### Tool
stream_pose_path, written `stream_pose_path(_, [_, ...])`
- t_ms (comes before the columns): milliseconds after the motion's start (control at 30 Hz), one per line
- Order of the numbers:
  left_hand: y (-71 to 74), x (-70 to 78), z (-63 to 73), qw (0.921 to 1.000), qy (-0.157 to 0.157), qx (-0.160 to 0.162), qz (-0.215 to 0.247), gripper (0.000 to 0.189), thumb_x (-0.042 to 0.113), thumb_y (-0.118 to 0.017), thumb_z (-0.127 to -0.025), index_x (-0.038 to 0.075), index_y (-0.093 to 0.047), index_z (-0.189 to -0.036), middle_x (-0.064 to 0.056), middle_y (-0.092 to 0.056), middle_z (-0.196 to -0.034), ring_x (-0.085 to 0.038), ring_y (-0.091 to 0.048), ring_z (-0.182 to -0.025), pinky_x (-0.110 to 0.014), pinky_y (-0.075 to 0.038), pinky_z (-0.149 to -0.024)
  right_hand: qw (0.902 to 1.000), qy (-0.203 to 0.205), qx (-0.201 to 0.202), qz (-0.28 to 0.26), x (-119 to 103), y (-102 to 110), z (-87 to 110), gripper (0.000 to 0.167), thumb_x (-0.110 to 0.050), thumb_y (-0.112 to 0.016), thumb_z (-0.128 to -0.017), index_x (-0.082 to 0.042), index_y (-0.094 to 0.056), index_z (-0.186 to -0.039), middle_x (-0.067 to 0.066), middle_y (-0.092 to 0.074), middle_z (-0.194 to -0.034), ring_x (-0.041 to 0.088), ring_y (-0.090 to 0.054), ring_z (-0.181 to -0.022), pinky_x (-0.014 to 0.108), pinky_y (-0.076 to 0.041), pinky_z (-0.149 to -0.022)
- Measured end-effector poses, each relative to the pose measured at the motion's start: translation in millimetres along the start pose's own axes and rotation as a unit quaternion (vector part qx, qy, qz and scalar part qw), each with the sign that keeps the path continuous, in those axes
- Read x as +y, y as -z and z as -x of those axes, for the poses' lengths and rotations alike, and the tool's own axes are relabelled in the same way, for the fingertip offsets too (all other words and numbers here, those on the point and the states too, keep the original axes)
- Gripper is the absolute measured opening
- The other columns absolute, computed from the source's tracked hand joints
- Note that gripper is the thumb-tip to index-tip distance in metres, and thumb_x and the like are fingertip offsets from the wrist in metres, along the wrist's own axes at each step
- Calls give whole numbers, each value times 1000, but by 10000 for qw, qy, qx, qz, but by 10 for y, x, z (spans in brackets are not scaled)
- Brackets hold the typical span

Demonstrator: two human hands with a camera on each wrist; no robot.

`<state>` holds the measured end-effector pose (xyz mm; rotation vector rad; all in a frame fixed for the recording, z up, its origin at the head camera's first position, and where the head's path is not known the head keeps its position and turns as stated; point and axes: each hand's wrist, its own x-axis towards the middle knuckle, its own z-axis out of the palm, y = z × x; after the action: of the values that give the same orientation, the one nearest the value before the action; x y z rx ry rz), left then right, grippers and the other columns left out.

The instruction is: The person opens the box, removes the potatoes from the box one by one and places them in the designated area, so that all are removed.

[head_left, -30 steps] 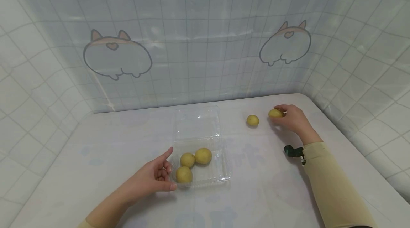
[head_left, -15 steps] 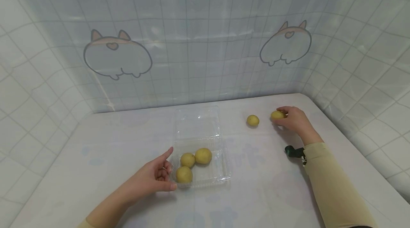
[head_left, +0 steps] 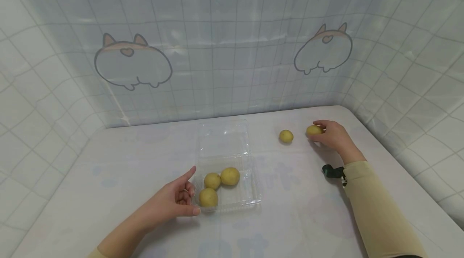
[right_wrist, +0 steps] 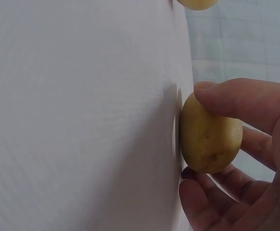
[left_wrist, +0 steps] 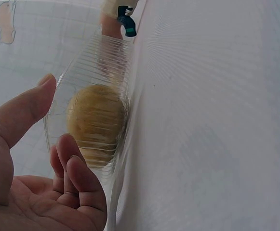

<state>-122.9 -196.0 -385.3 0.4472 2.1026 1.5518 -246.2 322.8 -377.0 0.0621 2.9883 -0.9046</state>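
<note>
The held potato (head_left: 312, 130) is at the right far part of the table, on or just above the surface; contact cannot be confirmed. Beside it, to the left, a loose potato (head_left: 286, 136) lies on the table. Farther left and nearer the person, a clear tray (head_left: 239, 195) contains three potatoes (head_left: 212, 181); its lid (head_left: 222, 139) is folded back toward the wall. The table (head_left: 297, 217) is white with faint pale prints. A glossy gridded back wall (head_left: 232, 64) bears two animal drawings (head_left: 134, 64); white gridded side walls (head_left: 427, 68) flank it. Compared with one second earlier, the held potato is shifted slightly right and toward the person; the tray is unchanged. The right hand (head_left: 331, 134) pinches its potato between thumb and fingers. The left hand (head_left: 174, 199) is moderately spread, some fingers bent, at the tray's left side; firm contact cannot be determined.
</note>
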Motion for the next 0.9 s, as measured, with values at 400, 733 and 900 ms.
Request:
stream_pose_path(400, [6,-27,-8,9999,107,57,-80,110,15,-86,-78,18,-12,-160,-11,-46,-103,-17,-52,-82,-26,-51,-69,9999,-36,-161,-49,-13,36,28,75,-40,-72,-88,-1,-44,-145,27,-49,-133,39,-49,-113,54,-41,-95])
stream_pose_path(733, [5,-46,-29,9999,100,37,-32,111,15,-86,-77,18,-13,-160,-11,-46,-104,-18,-52,-84,-26,-51,-70,9999,-17,-65,102,-34,147,59,92,-66,-62,-87,-4,-37,-151,32,-40,-142,48,-41,-126,61,-37,-99])
stream_pose_path(900, [8,-42,-11,9999,81,68,-53,111,15,-86,-77,18,-12,-160,-11,-46,-103,-18,-52,-84,-27,-50,-70,9995,201,206,134,-169,200,59,96,-72,-60,-84,-4,-40,-149,29,-42,-143,46,-41,-128,61,-39,-97])
